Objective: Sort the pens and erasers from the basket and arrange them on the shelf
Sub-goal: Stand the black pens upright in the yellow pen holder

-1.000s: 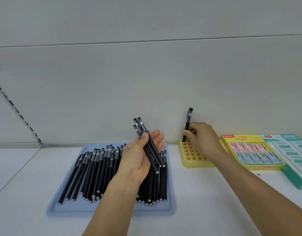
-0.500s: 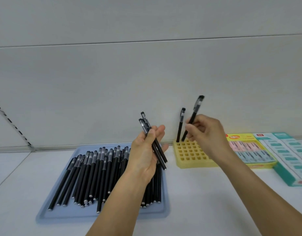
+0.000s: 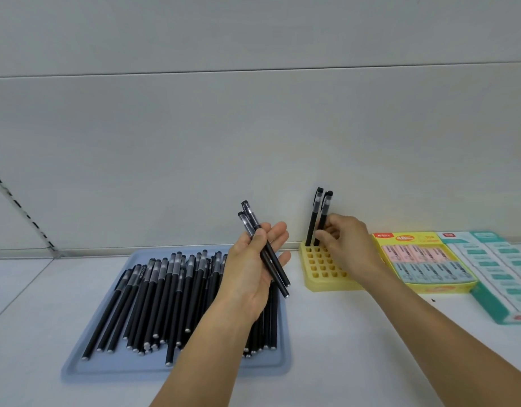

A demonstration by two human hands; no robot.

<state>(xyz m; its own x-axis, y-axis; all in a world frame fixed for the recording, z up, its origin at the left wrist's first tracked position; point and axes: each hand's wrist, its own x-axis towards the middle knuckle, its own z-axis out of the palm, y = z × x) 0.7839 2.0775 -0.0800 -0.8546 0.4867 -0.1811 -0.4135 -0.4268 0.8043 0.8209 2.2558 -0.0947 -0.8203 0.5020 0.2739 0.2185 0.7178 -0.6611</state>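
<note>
R hand (image 3: 348, 245) grip pinches pen (image 3: 323, 220) — upright in holder (image 3: 320, 282).

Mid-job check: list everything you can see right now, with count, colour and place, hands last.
Pens on tray: a big pile, too many to count, black, lying on the tray at left.
Tray: one, pale blue, flat on the shelf.
Pens in hand: two, black, held in the left hand.
Pens in holder: two, black, standing upright in the holder's back row.
Holder: one, yellow grid of holes, right of the tray.
Eraser box: one, yellow, pink and blue erasers inside, right of the holder.
Teal box: one, teal and white, far right.
Shelf: one, white.
Left hand: grips the two pens.
Right hand: pinches the right-hand standing pen.
</note>
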